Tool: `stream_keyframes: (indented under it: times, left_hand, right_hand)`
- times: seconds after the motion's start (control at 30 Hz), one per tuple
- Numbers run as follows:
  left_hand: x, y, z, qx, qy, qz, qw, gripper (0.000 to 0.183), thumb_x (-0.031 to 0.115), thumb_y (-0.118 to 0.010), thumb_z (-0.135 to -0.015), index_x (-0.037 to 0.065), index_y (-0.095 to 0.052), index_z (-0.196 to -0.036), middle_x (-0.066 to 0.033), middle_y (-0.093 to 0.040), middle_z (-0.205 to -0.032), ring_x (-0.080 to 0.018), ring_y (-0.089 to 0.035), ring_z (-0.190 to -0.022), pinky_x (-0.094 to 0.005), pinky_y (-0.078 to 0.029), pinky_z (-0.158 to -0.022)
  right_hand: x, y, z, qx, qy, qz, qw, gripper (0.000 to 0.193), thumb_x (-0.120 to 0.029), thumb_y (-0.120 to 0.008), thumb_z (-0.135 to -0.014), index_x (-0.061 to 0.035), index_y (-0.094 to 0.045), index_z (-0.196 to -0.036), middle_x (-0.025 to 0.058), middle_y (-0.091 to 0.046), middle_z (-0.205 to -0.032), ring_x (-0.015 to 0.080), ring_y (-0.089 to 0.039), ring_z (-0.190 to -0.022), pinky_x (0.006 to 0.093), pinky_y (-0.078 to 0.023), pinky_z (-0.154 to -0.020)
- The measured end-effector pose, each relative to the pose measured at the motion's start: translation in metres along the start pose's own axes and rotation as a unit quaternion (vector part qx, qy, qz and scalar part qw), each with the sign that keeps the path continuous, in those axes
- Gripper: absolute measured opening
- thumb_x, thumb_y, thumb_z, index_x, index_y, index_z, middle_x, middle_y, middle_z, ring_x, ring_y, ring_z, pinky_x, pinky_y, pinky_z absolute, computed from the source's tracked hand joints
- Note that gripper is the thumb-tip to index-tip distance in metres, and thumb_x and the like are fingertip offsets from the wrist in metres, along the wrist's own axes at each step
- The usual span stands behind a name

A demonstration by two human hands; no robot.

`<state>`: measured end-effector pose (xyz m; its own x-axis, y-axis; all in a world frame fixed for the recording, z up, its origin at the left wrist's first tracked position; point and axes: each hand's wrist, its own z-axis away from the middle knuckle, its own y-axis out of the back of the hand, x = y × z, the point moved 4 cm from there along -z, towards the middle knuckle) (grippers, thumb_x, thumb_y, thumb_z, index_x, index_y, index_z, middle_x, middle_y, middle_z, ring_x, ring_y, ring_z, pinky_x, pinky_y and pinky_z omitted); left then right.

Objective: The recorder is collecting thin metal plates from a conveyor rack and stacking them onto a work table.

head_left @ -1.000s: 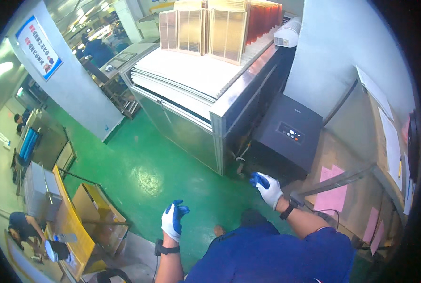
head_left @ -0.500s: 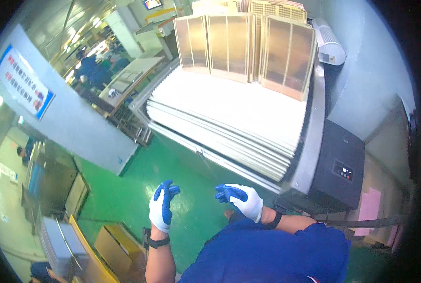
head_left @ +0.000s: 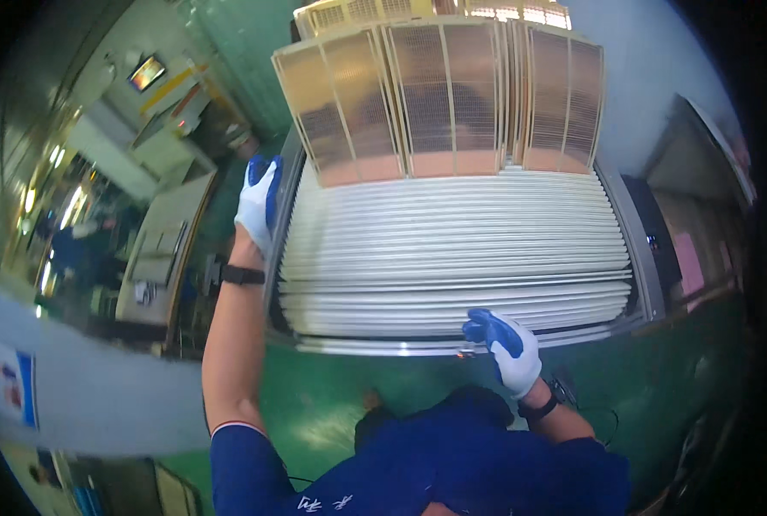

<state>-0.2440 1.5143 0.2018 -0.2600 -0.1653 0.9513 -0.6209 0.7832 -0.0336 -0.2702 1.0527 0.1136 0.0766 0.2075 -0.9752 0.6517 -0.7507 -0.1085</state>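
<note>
Your white-and-blue-gloved left hand (head_left: 259, 199), ten o'clock, and right hand (head_left: 512, 353), four, spread, seem poised beside a grey rectangular metal rack (head_left: 358, 347); gripping requires closing.

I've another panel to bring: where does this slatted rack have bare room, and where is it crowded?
Bare slats span between the standing panels and front rim, except where the right hand overlaps the front. The rear is crowded with panels; the left hand is beside the left rim.
</note>
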Motion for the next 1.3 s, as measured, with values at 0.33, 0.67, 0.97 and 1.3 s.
stream_keyframes:
  times: [0.33,0.67,0.97,1.3]
  left_hand:
    - [-0.042,-0.050,-0.131,-0.139,-0.016,0.166,0.976,0.037,0.020,-0.063,-0.095,-0.001,-0.054,-0.125,-0.0020,-0.062,-0.108,-0.0100,-0.055,-0.094,-0.0254,-0.046,-0.083]
    - [-0.058,-0.075,-0.175,-0.236,0.025,0.233,0.943,0.022,0.020,-0.065,-0.094,0.003,-0.062,-0.109,0.0011,-0.060,-0.097,-0.0057,-0.054,-0.086,-0.0227,-0.045,-0.075]
    - [-0.069,-0.067,-0.201,-0.340,-0.495,-0.117,0.791,0.032,0.007,-0.054,-0.095,0.003,-0.061,-0.126,-0.0118,-0.068,-0.114,-0.0216,-0.064,-0.105,-0.0300,-0.049,-0.090]
    - [-0.051,-0.092,-0.211,-0.441,-0.237,0.173,0.848,0.025,0.009,-0.064,-0.089,-0.003,-0.067,-0.111,-0.0093,-0.069,-0.107,-0.0177,-0.063,-0.100,-0.0304,-0.047,-0.094]
  right_hand:
    - [0.012,-0.109,0.008,0.235,0.042,0.040,0.970,0.039,-0.009,-0.054,-0.092,0.0107,-0.053,-0.126,0.0191,-0.064,-0.116,0.0264,-0.066,-0.102,0.0376,-0.053,-0.090]
    - [0.046,-0.207,-0.011,0.377,0.016,0.062,0.924,0.039,-0.006,-0.054,-0.092,0.0118,-0.052,-0.126,0.0174,-0.064,-0.112,0.0239,-0.064,-0.102,0.0370,-0.051,-0.092]
    - [0.047,-0.334,-0.045,0.425,0.004,0.241,0.872,0.042,-0.002,-0.055,-0.083,0.0057,-0.058,-0.124,0.0154,-0.068,-0.109,0.0232,-0.067,-0.099,0.0340,-0.052,-0.089]
    - [0.034,-0.374,-0.052,0.529,0.028,0.185,0.828,0.037,-0.001,-0.057,-0.086,0.0053,-0.058,-0.123,0.0154,-0.067,-0.112,0.0227,-0.067,-0.101,0.0333,-0.052,-0.091]
